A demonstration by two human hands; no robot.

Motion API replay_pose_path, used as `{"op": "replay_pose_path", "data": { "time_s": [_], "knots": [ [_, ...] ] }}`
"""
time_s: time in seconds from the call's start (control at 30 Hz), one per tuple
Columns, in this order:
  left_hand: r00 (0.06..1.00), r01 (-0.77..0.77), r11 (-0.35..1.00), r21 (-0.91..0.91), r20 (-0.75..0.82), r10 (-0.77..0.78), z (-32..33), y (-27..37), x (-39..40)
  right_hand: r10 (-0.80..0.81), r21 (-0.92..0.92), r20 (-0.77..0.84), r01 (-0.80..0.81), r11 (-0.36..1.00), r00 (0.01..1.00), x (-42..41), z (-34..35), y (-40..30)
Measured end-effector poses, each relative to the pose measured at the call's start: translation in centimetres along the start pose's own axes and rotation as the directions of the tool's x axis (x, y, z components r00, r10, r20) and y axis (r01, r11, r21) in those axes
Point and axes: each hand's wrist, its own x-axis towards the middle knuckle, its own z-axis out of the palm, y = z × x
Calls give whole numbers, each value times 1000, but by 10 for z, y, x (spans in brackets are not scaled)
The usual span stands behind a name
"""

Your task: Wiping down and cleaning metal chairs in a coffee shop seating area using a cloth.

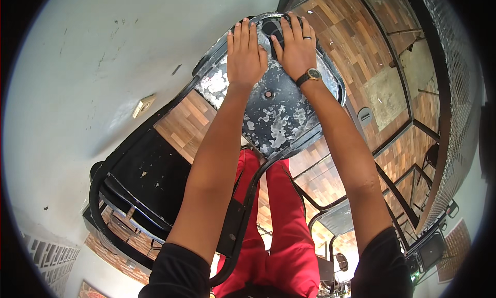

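Below me is a metal folding chair with a seat (pixel 271 115) whose black paint has flaked to bare grey patches. Flat on the left part of the seat's far end lies my left hand (pixel 247 53), its fingers extended and holding nothing. My right hand (pixel 297 46), with a ring and a wristwatch (pixel 309 77), presses down beside it with fingers spread. Under and beside those fingers is a soft-looking dark piece (pixel 272 29), perhaps cloth or padding; whether I grip it is hidden. The chair's tubular frame (pixel 139 123) curves around to a black panel (pixel 151 174) at lower left.
A pale wall with a socket (pixel 143 105) runs close along the left. Wood-patterned flooring (pixel 333 38) lies beneath. On the right stands a dark metal frame with mesh (pixel 457 84). Another chair (pixel 335 220) is at lower right, near my red-trousered legs (pixel 288 220).
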Motion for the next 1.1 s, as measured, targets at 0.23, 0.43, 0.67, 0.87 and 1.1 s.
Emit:
{"op": "replay_pose_path", "data": {
  "time_s": [0.23,0.43,0.67,0.87,1.1],
  "knots": [
    [999,37,998,-59,21,-35,1,4,2,-33,62,-25,35,997,999,22,7,1],
    [999,27,999,-26,23,-27,0,0,1,-31,61,27,30,998,999,-5,-14,11],
    [999,12,1000,10,41,-13,4,6,2,-82,85,-22,84,993,996,32,9,-1],
    [999,4,1000,-17,48,-3,1,4,2,-53,102,-47,58,993,997,18,4,13],
    [998,15,1000,14,55,-16,0,1,0,89,17,-16,-89,996,996,-19,-16,10]
  ]
}}
